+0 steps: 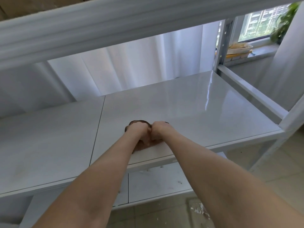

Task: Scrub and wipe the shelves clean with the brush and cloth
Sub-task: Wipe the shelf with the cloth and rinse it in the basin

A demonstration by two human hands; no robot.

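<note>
left hand, right hand, gripping bunched cloth

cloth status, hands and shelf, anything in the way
Both gripping: left hand, right hand on brown cloth, knuckles together. Cloth pressed on middle shelf near front edge. Nothing seen in its way.

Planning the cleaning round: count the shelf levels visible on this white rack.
3. The top shelf crosses overhead; the middle shelf carries the brown cloth; the lower shelf shows beneath it. Levels beyond the frame may be hidden.
</note>
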